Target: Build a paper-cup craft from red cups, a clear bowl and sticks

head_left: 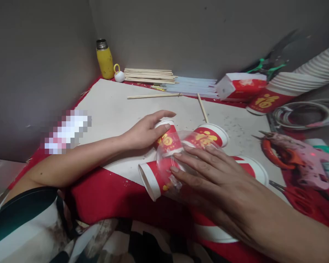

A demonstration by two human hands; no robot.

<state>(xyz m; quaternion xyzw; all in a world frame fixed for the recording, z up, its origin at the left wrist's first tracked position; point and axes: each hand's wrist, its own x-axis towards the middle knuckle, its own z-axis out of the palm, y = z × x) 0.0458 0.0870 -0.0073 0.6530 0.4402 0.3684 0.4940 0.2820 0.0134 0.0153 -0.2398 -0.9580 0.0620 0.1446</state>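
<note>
Several red paper cups with gold print lie joined in a cluster [164, 153] on a pale board [112, 109]. My left hand [145, 131] rests on the far left cup [168, 137], fingers curled loosely over its rim. A clear plastic lid or dish [170, 160] lies on top of the cluster. My right hand [216, 175] lies flat over it and over the cups, fingers stretched out and pressing down. A wooden stick [202, 107] pokes up behind the cups.
A yellow bottle [105, 60] stands in the back corner beside a bundle of wooden sticks [149, 75]. A stack of cups [296, 86], a red carton [241, 86], a pink glue gun [309, 162] and pliers [274, 149] lie to the right. Red cloth covers the table.
</note>
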